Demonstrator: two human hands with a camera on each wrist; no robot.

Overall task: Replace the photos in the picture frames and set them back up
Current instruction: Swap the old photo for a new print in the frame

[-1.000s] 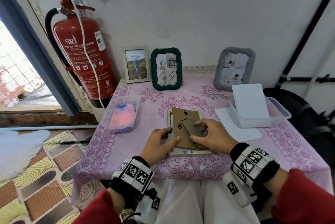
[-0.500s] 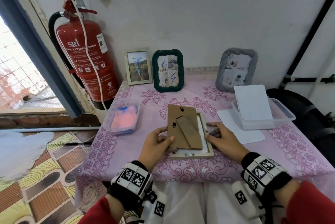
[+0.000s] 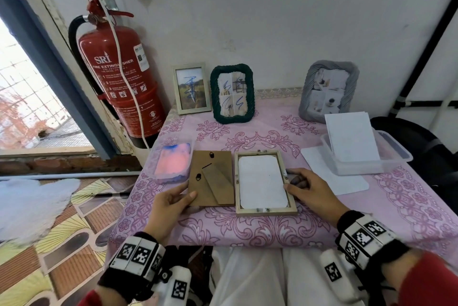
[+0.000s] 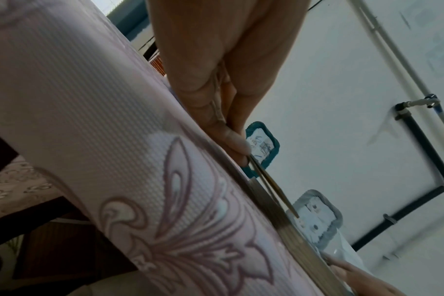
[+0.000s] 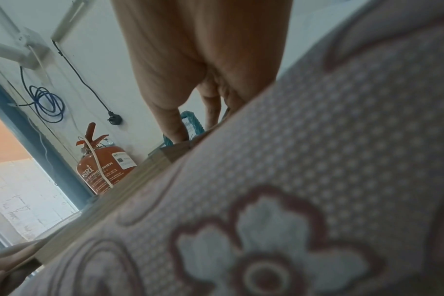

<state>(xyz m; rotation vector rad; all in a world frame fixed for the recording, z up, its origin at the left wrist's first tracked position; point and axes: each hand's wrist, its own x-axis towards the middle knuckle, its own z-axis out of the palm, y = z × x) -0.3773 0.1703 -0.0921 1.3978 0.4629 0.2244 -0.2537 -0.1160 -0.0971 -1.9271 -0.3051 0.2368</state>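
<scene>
A light wooden picture frame (image 3: 265,211) lies face down on the pink tablecloth, with the white back of a photo (image 3: 261,182) showing inside it. My right hand (image 3: 308,191) rests on the frame's right rail, thumb on the wood and fingers curled beside it. The brown backing board (image 3: 210,177) with its stand flap is off the frame and just left of it. My left hand (image 3: 173,203) pinches the board's near left corner, thumb on top. In the left wrist view the fingertips (image 4: 237,145) clamp the thin board edge.
Three standing frames line the wall: a small light one (image 3: 191,89), a green rope one (image 3: 232,94) and a grey one (image 3: 328,90). A clear tub (image 3: 396,154) of white sheets sits right, a tub with a pink photo (image 3: 173,162) left. A red fire extinguisher (image 3: 119,75) stands beyond the table's left edge.
My left hand has carried the backing board off the frame to its left, uncovering the white photo back. My right hand moved from the board to the frame's right rail.
</scene>
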